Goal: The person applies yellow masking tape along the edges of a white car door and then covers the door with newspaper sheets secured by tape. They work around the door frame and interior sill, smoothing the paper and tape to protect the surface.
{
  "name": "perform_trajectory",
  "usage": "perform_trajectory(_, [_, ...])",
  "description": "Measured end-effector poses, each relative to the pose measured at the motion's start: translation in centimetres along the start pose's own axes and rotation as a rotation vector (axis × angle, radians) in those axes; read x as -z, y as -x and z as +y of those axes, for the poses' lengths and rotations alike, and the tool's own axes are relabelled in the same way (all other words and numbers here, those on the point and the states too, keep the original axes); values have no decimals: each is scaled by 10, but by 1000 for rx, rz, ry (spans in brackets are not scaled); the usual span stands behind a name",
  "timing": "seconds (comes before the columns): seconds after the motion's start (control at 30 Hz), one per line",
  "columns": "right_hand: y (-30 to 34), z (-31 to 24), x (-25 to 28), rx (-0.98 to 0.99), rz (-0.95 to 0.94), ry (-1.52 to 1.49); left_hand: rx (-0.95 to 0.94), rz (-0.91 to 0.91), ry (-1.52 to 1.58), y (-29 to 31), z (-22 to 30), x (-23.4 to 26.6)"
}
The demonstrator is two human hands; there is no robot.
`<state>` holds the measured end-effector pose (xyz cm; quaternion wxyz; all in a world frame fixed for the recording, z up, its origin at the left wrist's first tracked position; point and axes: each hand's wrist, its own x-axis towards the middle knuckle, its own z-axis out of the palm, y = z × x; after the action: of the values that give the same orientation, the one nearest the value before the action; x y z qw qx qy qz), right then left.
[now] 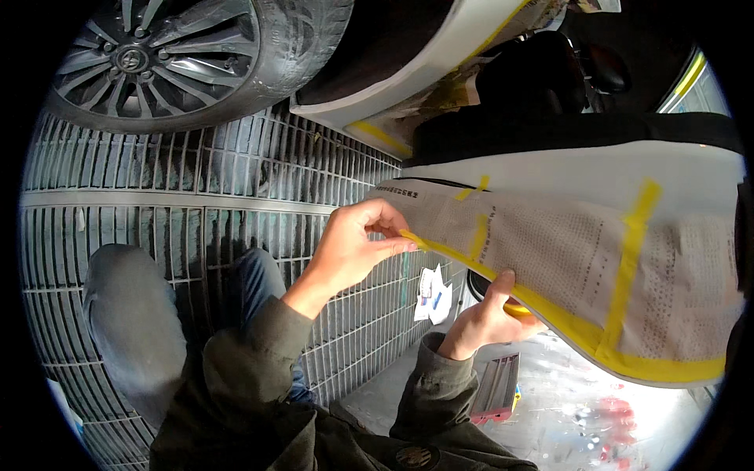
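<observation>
Newspaper point(542, 251) covers the face of a white open car door point(597, 169), held by several strips of yellow masking tape point(628, 259). A longer band of the tape runs along the door's lower edge. At the near left end of that edge, my left hand point(353, 243) pinches the yellow tape between thumb and fingertips. Farther right, my right hand point(491, 320) grips a yellow tape roll point(516, 309), mostly hidden by the fingers and the door edge. Its thumb lies on the taped edge.
A car wheel point(133, 59) stands at the upper left beside the masked car body point(377, 106). Below lies metal floor grating point(259, 173), with white paper point(433, 296) on it. A grey-and-red metal object point(496, 385) sits on the stained floor. My knees point(133, 314) are at left.
</observation>
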<state>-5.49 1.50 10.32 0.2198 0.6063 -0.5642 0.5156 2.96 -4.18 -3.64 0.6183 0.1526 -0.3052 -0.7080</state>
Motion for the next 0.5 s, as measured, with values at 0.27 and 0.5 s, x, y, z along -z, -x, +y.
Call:
perform_trajectory(0.27, [2,9,4,-9,-24,-30,12,-335,-49,-51,2,0])
perform_trajectory(0.5, [4,9,3,-34,1,-9,18,-402,-96,-64,-9,-12])
